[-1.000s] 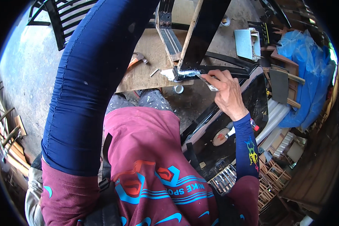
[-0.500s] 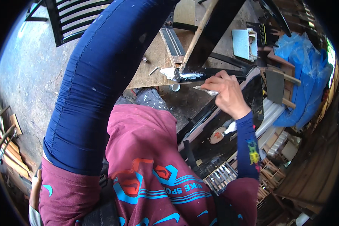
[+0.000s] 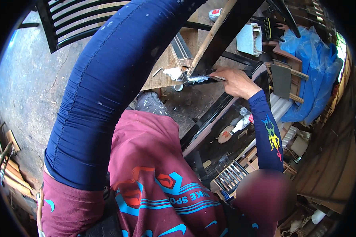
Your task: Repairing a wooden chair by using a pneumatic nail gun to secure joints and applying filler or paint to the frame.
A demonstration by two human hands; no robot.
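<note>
Looking down, with twelve o'clock straight ahead, we see our maroon shirt [image 3: 142,154] at six. Our left arm's navy sleeve [image 3: 93,94] runs from nine toward twelve; our left hand lies out of view, so we cannot tell its grip. At two o'clock, our right hand [image 3: 234,81] pinches a thin flat scraper [image 3: 218,78] in a narrow grip. The tip sits at the right end of a streak of white paste [image 3: 197,79], which lies at one o'clock on the lower part of a black furniture frame [image 3: 227,37]; whether they touch, we cannot tell. At twelve, a small white container [image 3: 178,87] sits near a wooden board's [image 3: 155,81] edge. Farther off we have a pale blue box [image 3: 247,39] between one and two, blue plastic sheeting [image 3: 312,79] between two and three, and a black slatted piece [image 3: 75,21] between ten and eleven.
</note>
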